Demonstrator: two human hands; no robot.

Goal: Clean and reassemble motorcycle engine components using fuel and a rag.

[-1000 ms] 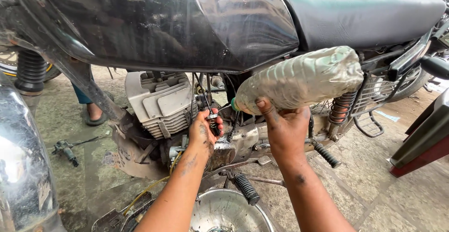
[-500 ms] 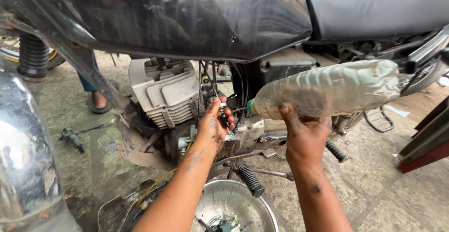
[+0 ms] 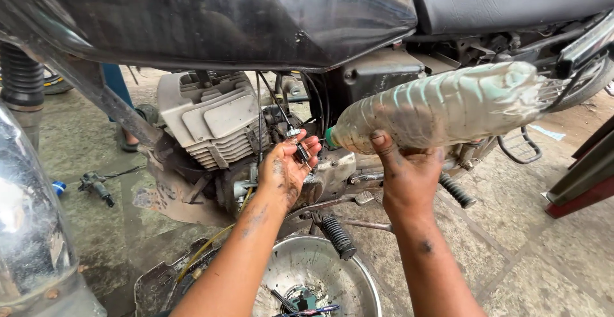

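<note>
My right hand (image 3: 409, 176) grips a dirty clear plastic bottle (image 3: 448, 103) from below, tipped on its side with its green-capped mouth (image 3: 330, 138) pointing left. My left hand (image 3: 288, 167) is cupped just left of that mouth, holding a small dark metal part (image 3: 300, 149) with a silver end between its fingers. Both hands are greasy and sit beside the motorcycle engine (image 3: 214, 122), under the black fuel tank (image 3: 243, 16).
A metal bowl (image 3: 348, 272) with small parts stands on the ground below my arms. A footpeg (image 3: 336, 235) and kick lever (image 3: 457, 190) stick out near my wrists. Another person's foot (image 3: 125, 138) is behind the bike. A tool (image 3: 96, 184) lies on the concrete at left.
The view has moved closer and shifted right. My left hand has opened palm-up near the bottle mouth, and the bottle has stayed tilted toward it.
</note>
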